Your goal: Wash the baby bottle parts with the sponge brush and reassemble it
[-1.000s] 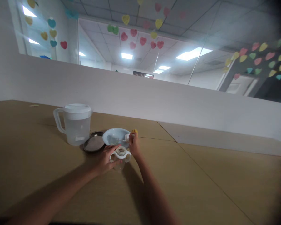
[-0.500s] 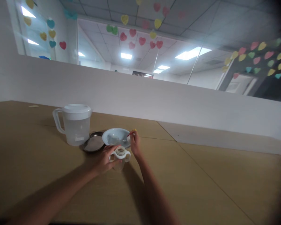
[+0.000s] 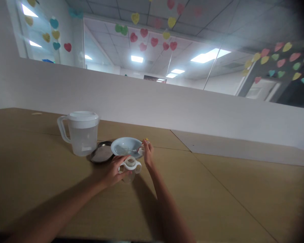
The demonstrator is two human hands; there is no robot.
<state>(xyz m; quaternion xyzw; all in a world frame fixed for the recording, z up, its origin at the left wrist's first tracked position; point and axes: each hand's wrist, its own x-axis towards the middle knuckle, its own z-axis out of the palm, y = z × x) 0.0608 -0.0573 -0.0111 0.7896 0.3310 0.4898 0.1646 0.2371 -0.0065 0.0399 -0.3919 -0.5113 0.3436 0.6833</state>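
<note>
While the left hand (image 3: 115, 171) is curled about its left side, thumb in front and fingers behind, a see-through bottle (image 3: 128, 178) sits upright at the near edge of the bowl; its clear body carries a white collar with a looped handle at each side, and above that a threaded mouth lies uncapped, facing up. That grip is only partly closed, as wide as the bottle, and the fingers cover much of the left handle. Smaller than the bottle, a white piece (image 3: 141, 151) with a yellow bit at its top is pinched in the bent fingers of the right hand (image 3: 148, 153), which hide much of it, at the bowl's right rim; a thin pale line leads from it over the bowl, too faint to tell what it is. Around them spreads a brown table (image 3: 218, 202) with dark seams. On it, at the left, stands a lidded, translucent pitcher (image 3: 84, 136), its handle turned left. The pale blue bowl (image 3: 113, 148) comes next, its near rim partly blocked by the bottle and left hand. Between pitcher and bowl lies a shallow metal dish (image 3: 101, 153), and far left, a small pale scrap (image 3: 36, 113).
</note>
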